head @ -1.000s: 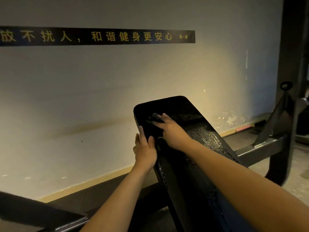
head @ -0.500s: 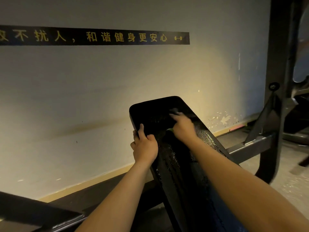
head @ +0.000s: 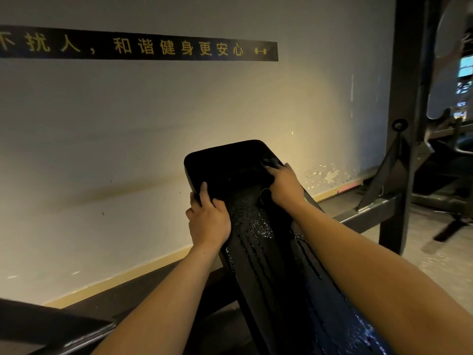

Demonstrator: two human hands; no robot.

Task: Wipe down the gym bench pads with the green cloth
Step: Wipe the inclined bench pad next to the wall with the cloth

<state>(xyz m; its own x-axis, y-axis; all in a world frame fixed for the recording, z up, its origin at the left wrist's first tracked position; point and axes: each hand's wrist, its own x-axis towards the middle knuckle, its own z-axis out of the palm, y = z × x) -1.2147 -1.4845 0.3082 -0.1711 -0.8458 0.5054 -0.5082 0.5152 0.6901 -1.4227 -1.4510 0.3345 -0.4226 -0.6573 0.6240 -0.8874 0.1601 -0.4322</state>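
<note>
Update: swept green cloth (head: 271,162) from mid-top of bench pad (head: 230,165) to its 2 o'clock edge, gripped under right hand (head: 284,187), with left hand (head: 208,221) clamped on 9 o'clock edge; top end nearly covered, wet lower stretch likely next.

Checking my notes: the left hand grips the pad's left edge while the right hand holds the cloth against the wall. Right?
No: the head view shows the right hand holding the cloth on the bench pad, near its top, not on the wall. The left hand does grip the pad's left edge.
</note>
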